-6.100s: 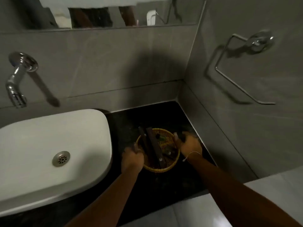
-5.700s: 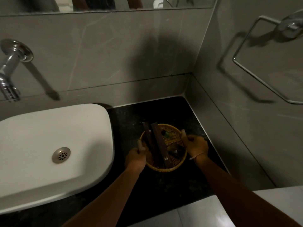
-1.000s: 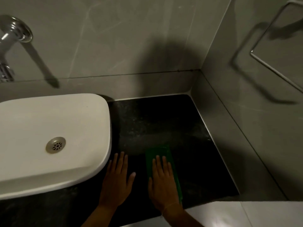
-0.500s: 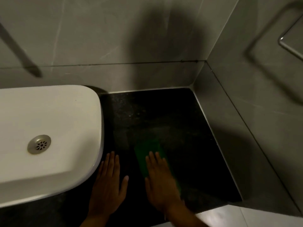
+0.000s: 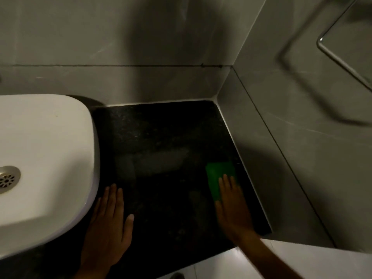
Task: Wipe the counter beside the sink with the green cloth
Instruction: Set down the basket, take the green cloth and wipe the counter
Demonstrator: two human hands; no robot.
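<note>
The green cloth (image 5: pixel 218 176) lies flat on the black counter (image 5: pixel 161 141) close to the right wall. My right hand (image 5: pixel 233 206) presses flat on the cloth's near half, fingers stretched out over it. My left hand (image 5: pixel 109 222) rests palm down on the counter next to the white sink (image 5: pixel 44 158), fingers spread, with nothing in it. A dull smear shows on the counter's middle.
Grey tiled walls (image 5: pixel 302 137) close the counter at the back and right. A metal towel ring (image 5: pixel 342 55) hangs on the right wall. The sink's drain (image 5: pixel 7 179) sits at the left edge. The counter's front edge runs beneath my wrists.
My right hand has slid the green cloth from the counter's middle over to the right wall. My left hand stays by the sink. The woven basket seen earlier is gone from the counter.
</note>
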